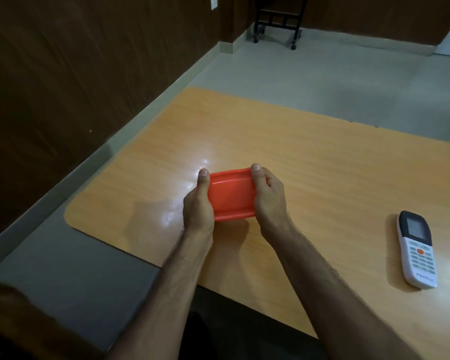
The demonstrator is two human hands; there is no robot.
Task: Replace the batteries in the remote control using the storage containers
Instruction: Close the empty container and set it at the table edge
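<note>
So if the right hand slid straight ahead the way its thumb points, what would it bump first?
Probably nothing: past the right hand and orange container lies only bare table, then its far edge.

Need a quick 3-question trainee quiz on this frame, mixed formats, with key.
1. True or false: both hands grip the orange container.
2. Multiple choice: where is the remote?
A. In the left hand
B. Inside the container
C. On the table, to the right of the right hand, touched by neither hand
3. Fill in: the remote lies with its buttons and ______ facing up.

Key: 1 true; 2 C; 3 screen.
</note>
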